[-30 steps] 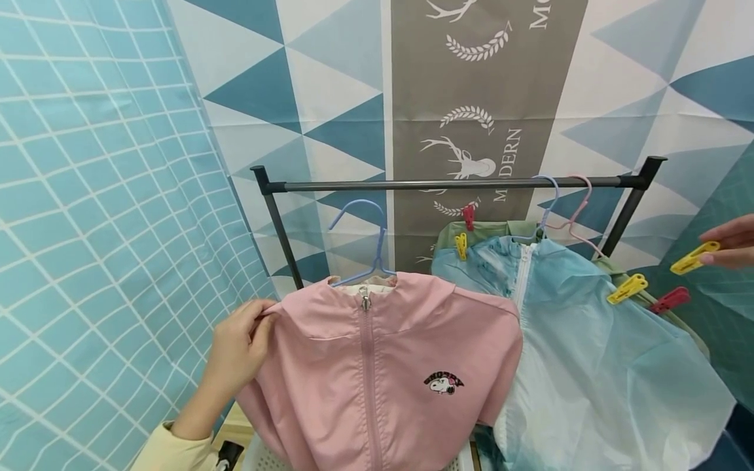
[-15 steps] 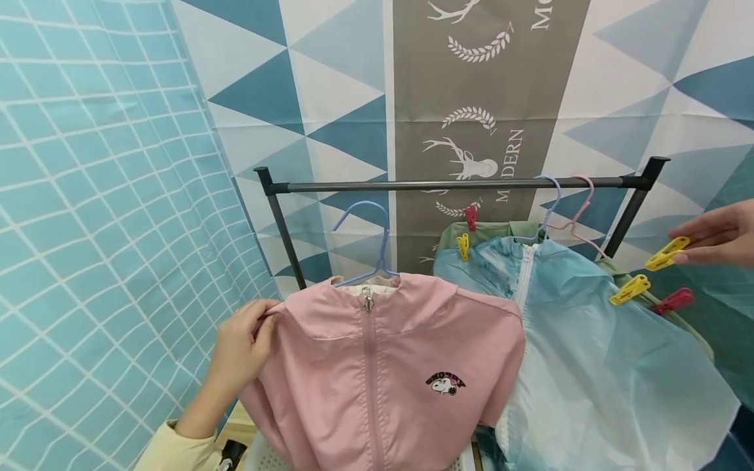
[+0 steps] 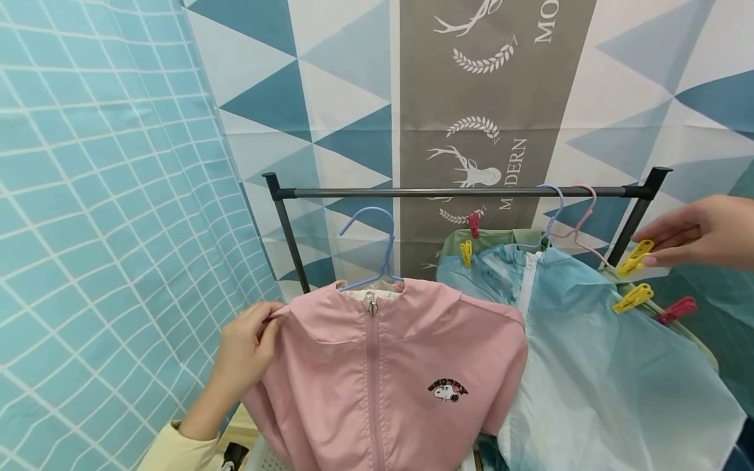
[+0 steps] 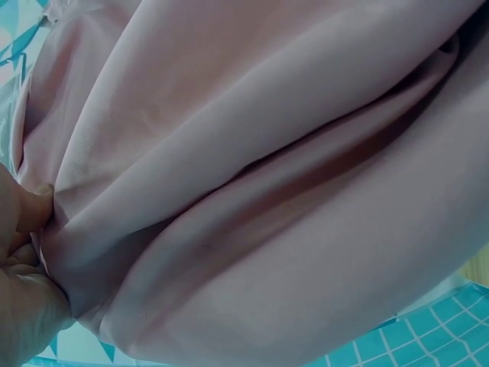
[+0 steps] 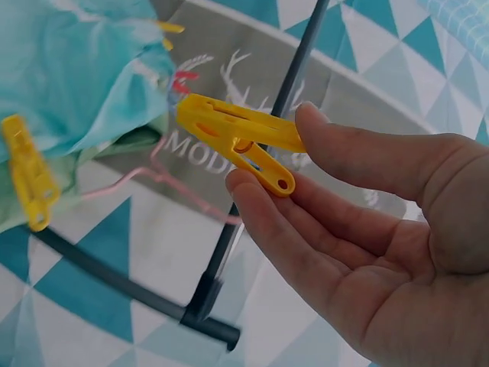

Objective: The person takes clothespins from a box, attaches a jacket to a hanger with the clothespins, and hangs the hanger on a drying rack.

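My left hand (image 3: 244,343) pinches the shoulder of a pink zip jacket (image 3: 330,379) at its left side. A blue hanger (image 3: 391,252) sits inside the jacket's collar, its hook below the bar and apart from it. In the left wrist view the pink cloth (image 4: 252,191) fills most of the picture, gathered at the thumb. My right hand (image 3: 707,232) holds a yellow clothespin (image 3: 636,257) between thumb and fingers, above the shoulder of a light blue jacket (image 3: 577,340). The right wrist view shows this clothespin (image 5: 237,141) with its handle ends between thumb and fingertips.
A black rack bar (image 3: 459,192) carries a second blue hanger (image 3: 556,209) and a pink hanger (image 3: 583,222). Yellow clothespins (image 3: 633,298) and red clothespins (image 3: 677,310) grip the blue jacket and the green garment (image 3: 495,237) behind it. A white basket (image 3: 268,458) stands below.
My right hand has moved left with the yellow clothespin, closer to the blue jacket's shoulder. The left hand keeps its hold on the pink jacket. The head view has shifted slightly.
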Motion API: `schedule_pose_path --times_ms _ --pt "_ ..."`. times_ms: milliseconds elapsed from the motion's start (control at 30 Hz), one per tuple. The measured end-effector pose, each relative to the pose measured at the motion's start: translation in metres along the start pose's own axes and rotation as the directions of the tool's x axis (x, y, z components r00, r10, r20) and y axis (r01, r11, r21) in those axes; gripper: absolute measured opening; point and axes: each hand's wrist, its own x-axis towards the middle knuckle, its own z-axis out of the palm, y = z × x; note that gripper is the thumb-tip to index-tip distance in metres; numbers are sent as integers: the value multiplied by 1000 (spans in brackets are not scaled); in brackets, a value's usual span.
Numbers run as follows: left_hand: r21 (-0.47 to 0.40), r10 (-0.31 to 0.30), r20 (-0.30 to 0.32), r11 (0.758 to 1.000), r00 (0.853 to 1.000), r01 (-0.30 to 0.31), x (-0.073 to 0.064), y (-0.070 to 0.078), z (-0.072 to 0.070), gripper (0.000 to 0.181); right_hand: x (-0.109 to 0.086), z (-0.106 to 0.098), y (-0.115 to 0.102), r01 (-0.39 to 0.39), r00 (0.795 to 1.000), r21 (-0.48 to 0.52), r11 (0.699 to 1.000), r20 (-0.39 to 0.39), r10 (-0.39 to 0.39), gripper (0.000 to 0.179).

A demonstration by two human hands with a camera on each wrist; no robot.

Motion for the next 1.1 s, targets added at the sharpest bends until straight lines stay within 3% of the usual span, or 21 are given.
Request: schedule_pose_path --times_ms 333,567,800,1100 --pt "-11 11 -5 1000 1000 -11 -2 1 0 17 3 -1 -42 110 992 -82 991 -48 -114 40" --pt "-3 8 -5 1000 1000 -8 -3 1 -1 16 10 -1 -70 173 985 13 985 -22 -173 40" --pt "12 0 -1 1000 1000 0 -5 0 -3 16 12 -1 -104 283 959 116 952 -22 -282 42" --pt "27 31 -3 999 1000 -31 -5 0 -2 17 7 9 -135 366 930 174 914 -45 -364 41"
